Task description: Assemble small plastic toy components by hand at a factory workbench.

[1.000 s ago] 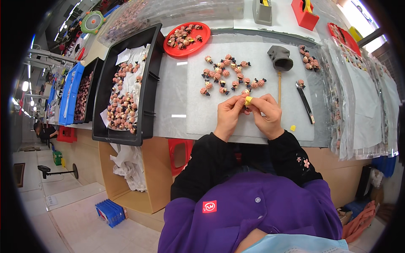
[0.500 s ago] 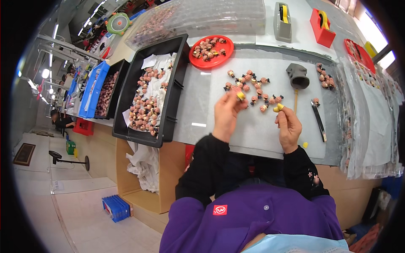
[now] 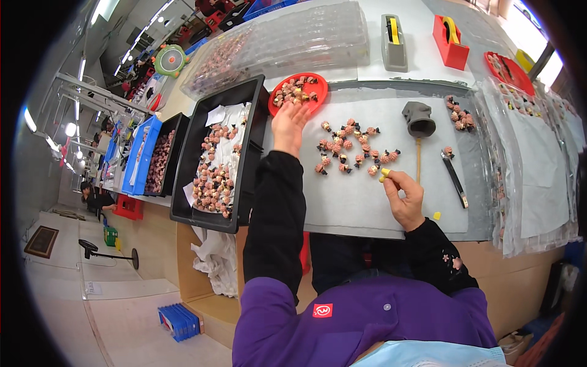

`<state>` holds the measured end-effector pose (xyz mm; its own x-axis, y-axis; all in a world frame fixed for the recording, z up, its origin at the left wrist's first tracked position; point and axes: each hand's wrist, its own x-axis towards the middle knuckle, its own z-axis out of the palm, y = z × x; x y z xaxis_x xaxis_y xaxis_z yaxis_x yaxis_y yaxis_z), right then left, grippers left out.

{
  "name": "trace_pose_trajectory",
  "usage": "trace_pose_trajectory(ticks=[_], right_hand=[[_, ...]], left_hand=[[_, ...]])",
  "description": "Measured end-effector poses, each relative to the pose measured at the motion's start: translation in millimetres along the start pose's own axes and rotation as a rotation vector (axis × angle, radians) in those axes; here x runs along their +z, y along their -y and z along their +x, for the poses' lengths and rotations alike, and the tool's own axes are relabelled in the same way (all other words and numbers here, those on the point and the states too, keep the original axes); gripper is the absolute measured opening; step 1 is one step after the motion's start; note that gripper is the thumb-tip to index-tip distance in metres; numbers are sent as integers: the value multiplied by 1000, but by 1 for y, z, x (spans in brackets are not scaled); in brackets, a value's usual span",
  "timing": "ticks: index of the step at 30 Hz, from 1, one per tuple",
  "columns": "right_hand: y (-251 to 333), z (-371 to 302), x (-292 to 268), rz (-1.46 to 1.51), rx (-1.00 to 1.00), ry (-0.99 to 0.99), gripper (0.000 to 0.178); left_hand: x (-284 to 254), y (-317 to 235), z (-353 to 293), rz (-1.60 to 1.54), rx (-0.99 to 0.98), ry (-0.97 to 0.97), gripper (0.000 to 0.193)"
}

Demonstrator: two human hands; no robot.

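A second ago both hands sit close together over the near part of the white mat; now the left hand reaches far forward, fingers spread at the rim of the red plate of small figures. The right hand draws apart from it and rests on the mat, pinching a small yellow piece beside the scattered figures.

Glossy red plastic dish, matt black plastic tray, smooth grey mat, clear plastic blister sheets
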<state>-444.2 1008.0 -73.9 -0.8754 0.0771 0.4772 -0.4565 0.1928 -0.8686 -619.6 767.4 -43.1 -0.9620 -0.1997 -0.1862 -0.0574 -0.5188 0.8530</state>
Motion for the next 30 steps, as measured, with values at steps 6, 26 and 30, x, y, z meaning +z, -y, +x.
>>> trace_pose_trajectory(ticks=[6,26,30], right_hand=[[5,0,0,-35,1,33,15],[-7,-4,4,-89,-5,89,15],[-4,-1,4,-108,27,82,19]], left_hand=[[-28,31,-72,183,-3,4,21],[-40,61,-132,836,320,82,24],[-9,67,-160,194,50,281,27]])
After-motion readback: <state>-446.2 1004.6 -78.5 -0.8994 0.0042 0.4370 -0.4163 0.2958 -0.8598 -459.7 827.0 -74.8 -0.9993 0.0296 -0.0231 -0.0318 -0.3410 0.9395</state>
